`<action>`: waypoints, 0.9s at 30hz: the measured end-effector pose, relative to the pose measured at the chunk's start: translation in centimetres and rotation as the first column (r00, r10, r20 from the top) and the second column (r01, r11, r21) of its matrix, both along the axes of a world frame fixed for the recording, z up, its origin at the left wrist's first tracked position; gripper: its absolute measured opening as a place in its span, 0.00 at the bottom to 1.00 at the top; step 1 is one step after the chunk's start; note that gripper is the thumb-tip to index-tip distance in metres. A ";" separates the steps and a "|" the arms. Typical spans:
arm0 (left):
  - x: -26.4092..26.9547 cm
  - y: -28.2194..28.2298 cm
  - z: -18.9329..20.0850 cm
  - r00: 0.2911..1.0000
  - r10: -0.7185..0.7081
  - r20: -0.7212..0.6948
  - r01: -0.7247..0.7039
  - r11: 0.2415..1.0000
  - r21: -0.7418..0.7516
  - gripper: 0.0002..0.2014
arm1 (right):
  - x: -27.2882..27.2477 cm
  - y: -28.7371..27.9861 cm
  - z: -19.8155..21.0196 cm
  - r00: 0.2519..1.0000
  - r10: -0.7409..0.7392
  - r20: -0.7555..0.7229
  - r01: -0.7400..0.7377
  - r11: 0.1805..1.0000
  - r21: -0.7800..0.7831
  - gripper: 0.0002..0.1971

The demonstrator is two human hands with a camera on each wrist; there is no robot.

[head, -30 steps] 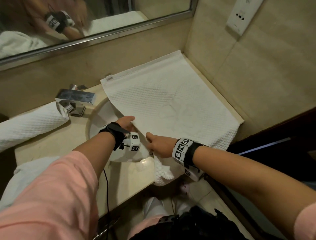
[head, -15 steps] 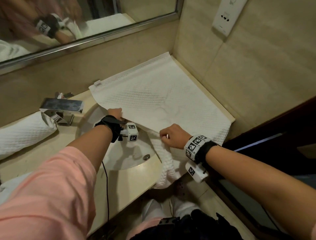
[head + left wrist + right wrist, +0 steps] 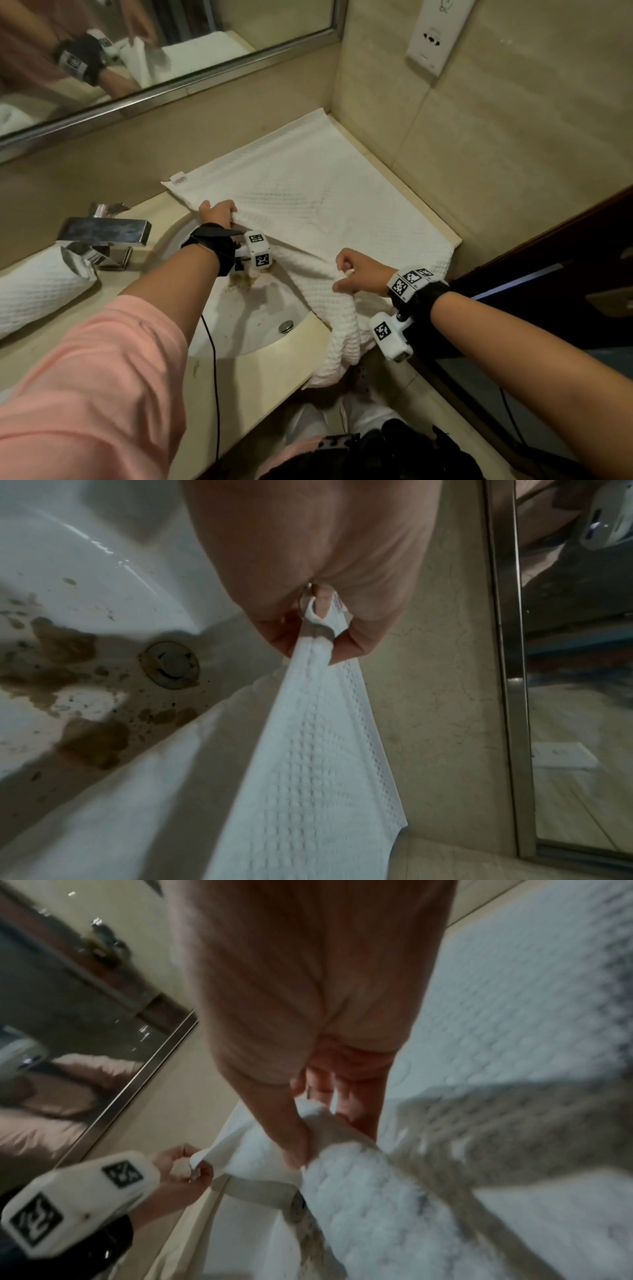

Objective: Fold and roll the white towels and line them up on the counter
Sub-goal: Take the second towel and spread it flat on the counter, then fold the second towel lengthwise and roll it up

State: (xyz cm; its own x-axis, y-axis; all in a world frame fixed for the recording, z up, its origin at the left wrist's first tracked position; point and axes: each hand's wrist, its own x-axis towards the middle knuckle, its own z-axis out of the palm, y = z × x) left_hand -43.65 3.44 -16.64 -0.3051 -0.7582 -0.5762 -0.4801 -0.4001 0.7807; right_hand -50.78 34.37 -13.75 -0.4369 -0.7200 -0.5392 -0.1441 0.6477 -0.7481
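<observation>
A white waffle-weave towel (image 3: 308,192) lies spread on the counter's right corner, its near part hanging over the sink and the counter's front edge. My left hand (image 3: 219,214) pinches the towel's near-left corner (image 3: 318,631) above the basin. My right hand (image 3: 356,272) grips a bunched fold of the towel (image 3: 329,1123) further right, near the front edge. A rolled white towel (image 3: 37,291) lies on the counter at the far left, behind the faucet.
The white sink basin (image 3: 246,318) with brown stains (image 3: 68,653) and a drain (image 3: 285,326) sits between my arms. A chrome faucet (image 3: 102,236) stands left of it. Mirror (image 3: 154,44) behind, tiled wall with a socket (image 3: 431,37) right.
Both hands have lifted the towel's near edge away from me, toward the wall. The left hand has moved further back along the sink rim, and the right has risen with a gathered fold.
</observation>
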 end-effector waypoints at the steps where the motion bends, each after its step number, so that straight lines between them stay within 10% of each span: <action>1: -0.2 -0.1 0.2 1.000 0.012 -0.023 -0.012 1.000 0.010 0.39 | -0.2 0.1 -0.1 0.996 -0.044 0.075 0.043 0.999 0.025 0.16; 5: -1.8 -2.7 -3.7 0.998 0.067 0.003 -0.067 0.998 -0.012 0.54 | -0.9 0.4 -0.1 0.961 -0.125 0.248 0.098 0.988 0.116 0.07; 12: -2.9 1.5 2.7 0.999 0.049 0.006 -0.046 0.974 -0.223 0.40 | -1.5 2.4 -0.4 0.847 -0.135 0.515 0.131 0.990 0.045 0.14; 27: -12.4 6.2 6.5 0.978 -0.205 -0.045 0.165 0.884 -0.437 0.38 | -8.2 8.6 3.6 0.995 0.046 0.089 -0.083 0.878 0.471 0.26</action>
